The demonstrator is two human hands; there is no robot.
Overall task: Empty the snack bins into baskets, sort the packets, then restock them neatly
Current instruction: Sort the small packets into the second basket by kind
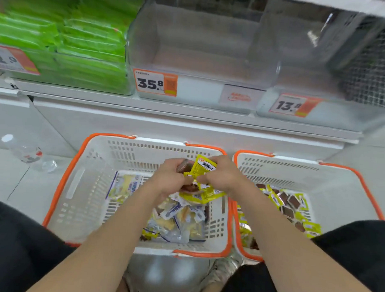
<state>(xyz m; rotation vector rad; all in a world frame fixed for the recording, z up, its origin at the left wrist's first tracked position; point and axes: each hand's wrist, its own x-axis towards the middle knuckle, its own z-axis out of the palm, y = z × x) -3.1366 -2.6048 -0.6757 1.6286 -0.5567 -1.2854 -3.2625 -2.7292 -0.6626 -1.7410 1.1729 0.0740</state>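
Was mid-sort, by the look of it: restock not yet begun. Gripped a bunch of yellow packets (202,169) w/ both hands over the left basket (63,180). Left hand (168,177) w/ fingers curled round a brown-windowed packet, right hand (220,175) w/ fingers pinching the rest. Left the mixed packets (180,222), white-blue & yellow, lying in that basket below.

Prob. called next for carrying the bunch over the two touching rims into the right basket (360,180), onto the sorted yellows (287,203), then fishing out the remaining yellows.

Above on the shelf: two clear bins (201,48), seemingly bare inside, w/ price tags (155,83); green packs (70,43) at left. Water bottle (27,153) on the floor, well apart. Nothing blocking the way.
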